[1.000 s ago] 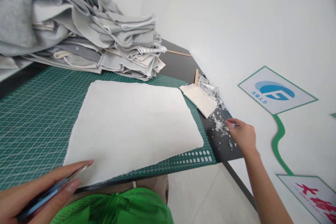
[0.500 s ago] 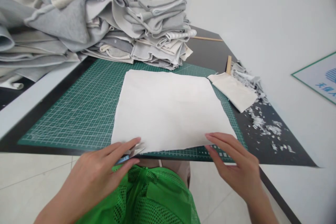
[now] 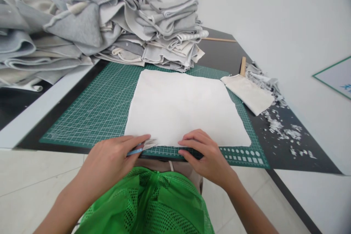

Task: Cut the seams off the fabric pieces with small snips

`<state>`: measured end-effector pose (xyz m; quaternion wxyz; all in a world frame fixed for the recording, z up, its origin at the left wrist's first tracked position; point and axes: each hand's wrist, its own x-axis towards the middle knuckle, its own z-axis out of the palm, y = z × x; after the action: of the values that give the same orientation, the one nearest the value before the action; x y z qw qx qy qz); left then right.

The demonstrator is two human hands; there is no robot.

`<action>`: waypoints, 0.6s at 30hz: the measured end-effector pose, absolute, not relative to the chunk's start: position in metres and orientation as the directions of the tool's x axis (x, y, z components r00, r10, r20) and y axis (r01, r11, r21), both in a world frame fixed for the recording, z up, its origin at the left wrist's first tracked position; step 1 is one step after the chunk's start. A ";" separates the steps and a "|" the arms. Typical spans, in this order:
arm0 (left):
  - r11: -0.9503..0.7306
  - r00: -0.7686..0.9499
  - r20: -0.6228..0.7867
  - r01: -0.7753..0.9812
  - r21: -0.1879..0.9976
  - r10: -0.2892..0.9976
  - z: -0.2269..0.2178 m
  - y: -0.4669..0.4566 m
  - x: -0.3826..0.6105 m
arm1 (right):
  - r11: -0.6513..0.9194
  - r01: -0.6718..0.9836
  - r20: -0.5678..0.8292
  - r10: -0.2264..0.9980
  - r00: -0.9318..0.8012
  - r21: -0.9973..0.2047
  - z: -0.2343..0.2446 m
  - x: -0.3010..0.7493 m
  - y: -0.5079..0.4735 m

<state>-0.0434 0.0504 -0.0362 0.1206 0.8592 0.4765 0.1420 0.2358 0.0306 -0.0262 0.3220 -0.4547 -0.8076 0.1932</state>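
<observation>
one white cloth (image 3: pixel 183 109) under left fingers (image 3: pixel 134 139) closed on a blue tool (image 3: pixel 135 151), right fingers (image 3: pixel 192 142) spread beside; grey fabric (image 3: pixel 170 25) beyond.

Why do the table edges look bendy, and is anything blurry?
In the head view, the green cutting mat and dark table bow, likely from a wide lens; the white cloth shows no glare; the left hand and right hand look sharp.

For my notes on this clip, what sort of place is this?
Probably a textile cutting workroom: there's a green cutting mat, a white fabric sheet lying on it, a tall pile of grey fabric behind, and fabric scraps scattered beside the mat.
</observation>
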 end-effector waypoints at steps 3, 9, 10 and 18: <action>-0.507 0.502 0.116 0.781 0.365 0.857 -0.036 0.062 -0.043 | 0.498 0.619 0.333 0.867 -0.371 -0.607 -0.026 0.234 0.035; -0.527 0.521 0.131 0.756 0.388 0.844 -0.033 0.089 -0.043 | 0.493 0.693 0.311 0.870 -0.383 -0.526 -0.025 0.229 0.046; -0.540 0.538 0.128 0.743 0.395 0.833 -0.033 0.094 -0.044 | 0.496 0.705 0.311 0.868 -0.387 -0.507 -0.025 0.228 0.049; -0.604 0.609 0.133 0.685 0.408 0.782 -0.030 0.123 -0.051 | 0.527 0.715 0.311 0.850 -0.426 -0.460 -0.027 0.219 0.064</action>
<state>-0.0512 0.1225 -0.0303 0.1602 0.8827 0.4154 0.1507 0.2194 0.0638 -0.0273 0.2593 -0.4689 -0.8343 0.1301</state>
